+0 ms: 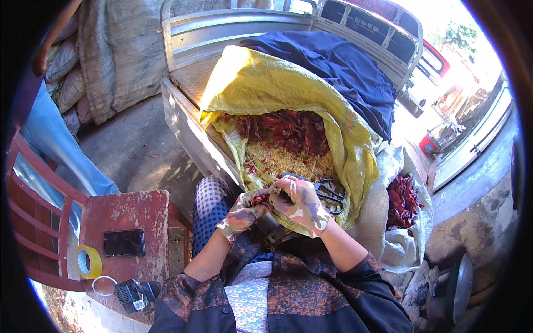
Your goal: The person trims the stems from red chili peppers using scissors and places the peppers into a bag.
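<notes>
Both hands wear camouflage-patterned gloves and meet just above my lap. My left hand (241, 215) is closed around a dark red dried chili (259, 200). Close against it, my right hand (302, 206) has its fingers curled in a pinch, and what lies in them is hidden. Scissors (332, 195) with black handles rest by the right hand, on the sack's near edge. In front of the hands a yellow woven sack (272, 83) gapes open. Inside are dried red chilies (288, 129) at the back and a heap of yellowish seeds (286, 160) nearer me.
The sack lies on a metal cart bed (191, 130), beside dark blue cloth (333, 55). On the right stands a white sack (372, 222) of chilies. A red wooden chair (150, 222) at left bears a phone (124, 242), yellow tape (89, 262) and a black device (133, 294). Someone in jeans (72, 144) is beyond.
</notes>
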Available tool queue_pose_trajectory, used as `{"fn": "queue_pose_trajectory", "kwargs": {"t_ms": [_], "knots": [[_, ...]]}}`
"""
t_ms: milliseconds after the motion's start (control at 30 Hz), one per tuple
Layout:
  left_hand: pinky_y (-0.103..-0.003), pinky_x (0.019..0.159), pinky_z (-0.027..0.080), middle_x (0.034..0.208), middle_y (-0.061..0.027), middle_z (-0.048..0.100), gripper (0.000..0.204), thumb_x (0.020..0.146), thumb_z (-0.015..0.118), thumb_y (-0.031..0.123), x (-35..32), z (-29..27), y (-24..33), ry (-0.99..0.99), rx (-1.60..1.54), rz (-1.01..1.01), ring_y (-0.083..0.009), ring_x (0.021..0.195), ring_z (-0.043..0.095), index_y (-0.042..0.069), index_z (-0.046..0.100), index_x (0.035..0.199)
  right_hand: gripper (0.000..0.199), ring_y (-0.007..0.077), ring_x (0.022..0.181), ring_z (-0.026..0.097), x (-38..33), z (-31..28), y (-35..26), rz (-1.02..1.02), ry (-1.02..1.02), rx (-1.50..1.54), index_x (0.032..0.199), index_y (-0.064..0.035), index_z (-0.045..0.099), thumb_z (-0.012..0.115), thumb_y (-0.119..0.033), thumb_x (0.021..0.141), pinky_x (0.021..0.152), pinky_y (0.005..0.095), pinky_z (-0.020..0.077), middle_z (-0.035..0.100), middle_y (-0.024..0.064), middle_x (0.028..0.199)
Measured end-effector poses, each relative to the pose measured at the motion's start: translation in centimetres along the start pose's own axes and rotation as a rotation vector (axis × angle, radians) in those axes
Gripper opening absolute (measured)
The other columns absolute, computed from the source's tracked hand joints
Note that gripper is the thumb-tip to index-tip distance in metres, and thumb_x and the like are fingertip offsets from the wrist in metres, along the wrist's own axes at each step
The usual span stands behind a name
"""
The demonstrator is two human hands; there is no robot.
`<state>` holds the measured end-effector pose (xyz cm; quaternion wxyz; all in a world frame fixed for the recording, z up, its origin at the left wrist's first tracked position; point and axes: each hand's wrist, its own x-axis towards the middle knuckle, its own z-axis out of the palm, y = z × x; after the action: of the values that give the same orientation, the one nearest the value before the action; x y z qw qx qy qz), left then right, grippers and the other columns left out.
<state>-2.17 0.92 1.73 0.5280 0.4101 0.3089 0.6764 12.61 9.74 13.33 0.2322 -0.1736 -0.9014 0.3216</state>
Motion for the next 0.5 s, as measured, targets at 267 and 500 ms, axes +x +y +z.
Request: {"fn": "queue_pose_trajectory", "kwargs": {"t_ms": [267, 500], "knots": [[-0.02, 0.075, 0.048, 0.1, -0.0061, 0.064, 0.039, 0.086, 0.065, 0.016, -0.1, -0.5, -1.2, 0.046, -0.005, 0.101, -0.0087, 0.084, 0.059, -0.004, 0.055, 0.117, 0.003, 0.0048, 0.063, 0.049, -0.3, 2.0, -0.2, 0.477, 0.154, 1.074, 0.083, -0.0063, 0.059, 0.059, -0.009, 0.083, 0.055, 0.0192, 0.0382, 0.056, -0.0024, 0.074], [-0.022, 0.07, 0.047, 0.09, -0.0029, 0.064, 0.041, 0.079, 0.072, 0.025, 0.1, 0.3, -1.2, 0.171, -0.088, 0.075, -0.01, 0.078, 0.058, -0.003, 0.06, 0.107, 0.012, 0.003, 0.045, 0.034, -0.4, 3.2, 0.9, 0.724, 0.193, 1.41, 0.074, -0.0116, 0.053, 0.059, -0.014, 0.084, 0.04, 0.019, 0.0239, 0.049, -0.0048, 0.065]]}}
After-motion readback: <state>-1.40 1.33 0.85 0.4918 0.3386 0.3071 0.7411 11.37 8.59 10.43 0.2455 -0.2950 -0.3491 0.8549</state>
